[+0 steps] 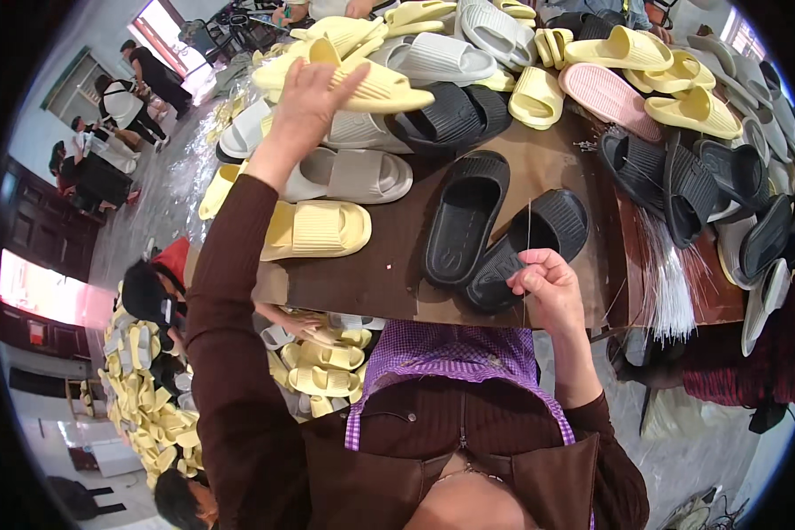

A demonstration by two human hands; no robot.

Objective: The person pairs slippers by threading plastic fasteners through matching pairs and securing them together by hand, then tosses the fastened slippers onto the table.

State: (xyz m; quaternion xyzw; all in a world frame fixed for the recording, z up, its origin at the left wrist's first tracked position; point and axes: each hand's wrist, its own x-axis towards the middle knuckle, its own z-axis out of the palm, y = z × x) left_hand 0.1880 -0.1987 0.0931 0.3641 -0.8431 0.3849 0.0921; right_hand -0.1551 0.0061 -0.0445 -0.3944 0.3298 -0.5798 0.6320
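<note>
Right hand (548, 287) pinches thin pale strand (528, 225) over black ribbed rubbery slide (556, 221); may snag if yanked. Left hand (314, 102) on yellow ribbed slide (380, 91) atop heap (442, 57), grip unclear; tug might topple it.

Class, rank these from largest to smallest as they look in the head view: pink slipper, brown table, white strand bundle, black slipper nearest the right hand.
1. Brown table
2. Black slipper nearest the right hand
3. Pink slipper and white strand bundle: too alike to rank
</note>
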